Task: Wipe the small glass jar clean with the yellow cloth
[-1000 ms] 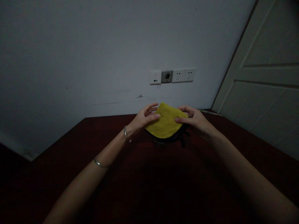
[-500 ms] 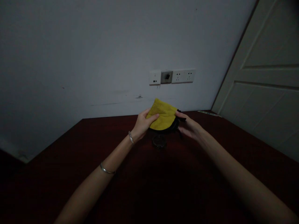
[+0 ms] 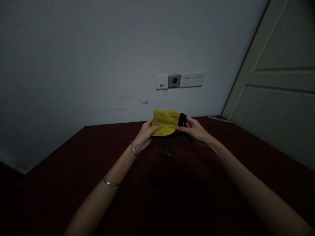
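Observation:
Between my two hands a folded yellow cloth with black edging (image 3: 166,119) is held up over the table. My left hand (image 3: 146,132) grips its left end, the thumb lying on the front face and the fingers behind. At the right end, by the black trim, my right hand (image 3: 195,129) pinches the cloth with its thumb in front. Some of the right fingers are hidden behind the cloth. Below it, a small round glass dish, perhaps an ashtray (image 3: 167,150), stands on the table, touched by neither hand.
The dark red table (image 3: 108,147) runs back to a pale wall (image 3: 110,59). A row of sockets and a switch (image 3: 180,80) sits on that wall. At the right is a panelled door (image 3: 275,82). A thin flat strip (image 3: 220,119) lies near the table's back edge.
The cloth has been turned and its top now runs more level. My right hand has shifted its hold, its thumb now over the front of the cloth. The glass dish stays put.

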Available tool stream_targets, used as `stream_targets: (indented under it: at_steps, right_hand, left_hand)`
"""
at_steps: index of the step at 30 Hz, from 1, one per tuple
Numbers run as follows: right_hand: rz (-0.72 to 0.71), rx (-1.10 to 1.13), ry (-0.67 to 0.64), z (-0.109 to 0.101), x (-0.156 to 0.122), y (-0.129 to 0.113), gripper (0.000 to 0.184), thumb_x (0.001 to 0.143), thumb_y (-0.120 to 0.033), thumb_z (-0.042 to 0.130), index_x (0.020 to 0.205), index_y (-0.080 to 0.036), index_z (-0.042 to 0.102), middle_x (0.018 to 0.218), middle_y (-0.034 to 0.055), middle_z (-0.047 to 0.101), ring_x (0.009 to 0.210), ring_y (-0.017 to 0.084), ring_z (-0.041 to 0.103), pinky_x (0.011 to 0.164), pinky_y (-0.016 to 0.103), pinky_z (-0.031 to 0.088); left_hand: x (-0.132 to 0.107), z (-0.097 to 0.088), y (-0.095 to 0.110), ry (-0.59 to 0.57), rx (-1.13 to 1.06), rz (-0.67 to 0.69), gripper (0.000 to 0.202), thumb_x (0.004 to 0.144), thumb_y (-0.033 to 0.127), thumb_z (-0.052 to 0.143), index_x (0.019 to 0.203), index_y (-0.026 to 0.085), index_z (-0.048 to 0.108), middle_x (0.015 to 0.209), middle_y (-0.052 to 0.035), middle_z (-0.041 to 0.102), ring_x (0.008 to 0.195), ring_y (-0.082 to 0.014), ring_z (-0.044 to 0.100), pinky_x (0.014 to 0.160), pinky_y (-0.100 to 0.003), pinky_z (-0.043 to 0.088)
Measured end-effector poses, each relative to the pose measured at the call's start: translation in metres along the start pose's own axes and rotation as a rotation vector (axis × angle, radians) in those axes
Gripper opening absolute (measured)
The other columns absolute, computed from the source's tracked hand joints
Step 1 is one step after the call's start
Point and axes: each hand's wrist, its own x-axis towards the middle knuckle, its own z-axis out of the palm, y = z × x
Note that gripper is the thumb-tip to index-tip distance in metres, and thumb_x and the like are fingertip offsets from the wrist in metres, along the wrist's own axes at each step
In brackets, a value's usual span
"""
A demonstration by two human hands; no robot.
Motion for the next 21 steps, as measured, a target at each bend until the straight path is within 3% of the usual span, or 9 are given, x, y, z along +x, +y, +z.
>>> stream_targets:
  at_steps: [2,6,11,13,16,21]
  right_hand:
    - [-0.005,-0.020,0.004,-0.004,0.001,0.002,0.060,0.069,-0.029,0.070,0.126,-0.020,0.050,0.124,0.0106,0.059,0.108,0.028,0.058,0.082,0.041,0.057]
    - [-0.083,-0.094,-0.002,-0.016,0.005,0.008,0.051,0.069,-0.029,0.071,0.117,-0.020,0.057,0.116,0.0081,0.063,0.107,0.026,0.059,0.092,0.045,0.051]
    - [-0.198,-0.289,-0.206,-0.029,0.005,0.009,0.025,0.076,-0.029,0.065,0.101,-0.022,0.069,0.111,0.0057,0.066,0.107,0.024,0.060,0.098,0.047,0.044]
    - [-0.250,-0.349,-0.296,-0.030,0.003,0.006,0.023,0.079,-0.026,0.062,0.101,-0.024,0.070,0.116,0.0051,0.065,0.111,0.023,0.057,0.100,0.046,0.041]
    - [-0.268,-0.399,-0.401,-0.032,0.000,0.000,0.028,0.082,-0.023,0.058,0.108,-0.026,0.067,0.121,0.0049,0.062,0.117,0.022,0.054,0.103,0.046,0.038]
    - [-0.199,-0.279,-0.597,-0.042,0.001,-0.004,0.034,0.080,-0.030,0.059,0.113,-0.027,0.065,0.137,0.0047,0.050,0.127,0.026,0.044,0.105,0.049,0.031]
  left_hand:
    - [-0.002,-0.006,0.004,-0.083,-0.041,-0.085,0.043,0.069,0.020,0.072,0.108,0.011,0.059,0.104,-0.0136,0.066,0.088,-0.0236,0.066,0.071,-0.032,0.055]
    - [-0.002,-0.019,0.012,-0.199,-0.232,-0.183,0.046,0.074,0.037,0.068,0.108,0.008,0.058,0.102,-0.0161,0.065,0.101,-0.0283,0.061,0.081,-0.038,0.053]
    - [0.003,-0.028,0.009,-0.215,-0.328,-0.322,0.065,0.073,0.060,0.061,0.105,0.003,0.058,0.095,-0.0203,0.065,0.103,-0.0322,0.060,0.082,-0.039,0.053]
    - [0.004,-0.029,0.004,-0.212,-0.287,-0.327,0.057,0.074,0.052,0.063,0.104,0.004,0.059,0.095,-0.0190,0.065,0.101,-0.0303,0.061,0.080,-0.037,0.053]
    - [0.004,-0.026,-0.001,-0.219,-0.164,-0.291,0.037,0.074,0.028,0.069,0.103,0.007,0.061,0.098,-0.0157,0.066,0.094,-0.0244,0.063,0.079,-0.032,0.052]
    - [-0.001,-0.020,-0.002,-0.211,-0.068,-0.258,0.037,0.069,0.010,0.070,0.105,0.007,0.062,0.108,-0.0152,0.063,0.093,-0.0197,0.063,0.082,-0.029,0.051]
